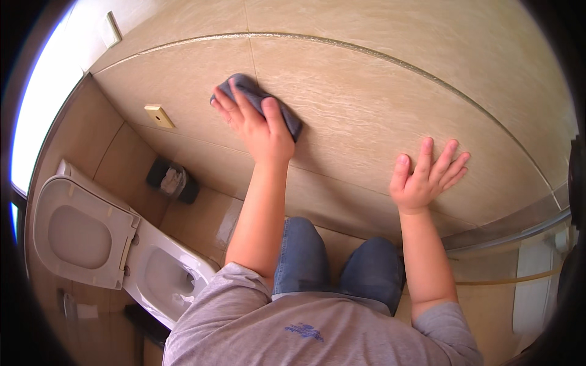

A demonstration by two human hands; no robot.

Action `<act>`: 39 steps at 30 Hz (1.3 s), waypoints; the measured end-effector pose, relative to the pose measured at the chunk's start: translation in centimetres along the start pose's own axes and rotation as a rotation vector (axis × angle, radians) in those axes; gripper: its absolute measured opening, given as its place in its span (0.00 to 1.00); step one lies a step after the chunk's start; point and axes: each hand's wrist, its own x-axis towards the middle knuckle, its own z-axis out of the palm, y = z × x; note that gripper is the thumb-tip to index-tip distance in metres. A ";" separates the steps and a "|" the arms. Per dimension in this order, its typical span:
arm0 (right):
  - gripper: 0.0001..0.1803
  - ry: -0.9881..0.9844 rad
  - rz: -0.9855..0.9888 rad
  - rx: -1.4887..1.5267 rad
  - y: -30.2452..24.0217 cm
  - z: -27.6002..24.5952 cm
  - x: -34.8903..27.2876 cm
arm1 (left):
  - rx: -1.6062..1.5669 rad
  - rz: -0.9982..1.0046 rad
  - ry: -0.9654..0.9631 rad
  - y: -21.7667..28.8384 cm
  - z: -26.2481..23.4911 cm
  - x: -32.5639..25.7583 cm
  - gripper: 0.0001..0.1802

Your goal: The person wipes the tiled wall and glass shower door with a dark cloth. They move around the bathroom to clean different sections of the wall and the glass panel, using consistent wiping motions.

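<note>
My left hand (pixel 259 128) presses a folded dark grey cloth (pixel 284 116) flat against the beige tiled wall (pixel 342 104). Its fingers lie over the cloth's left part and the thumb rests on top, so the cloth sticks out to the right and below. To the right, my right hand (pixel 427 177) rests on the same wall with its fingers spread, holding nothing. Faint wavy streaks mark the tile between the two hands.
A white toilet (pixel 168 274) with its lid and seat (pixel 85 232) raised stands at the left. Beside it is a dark waste bin (pixel 186 186) with crumpled paper inside. A socket plate (pixel 160 116) sits on the wall. A raised trim strip (pixel 390 58) crosses above my hands.
</note>
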 end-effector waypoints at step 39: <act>0.25 -0.058 -0.062 0.020 -2.8 1.5 -2.1 | -0.062 -0.265 0.100 -5.9 2.2 -8.8 0.40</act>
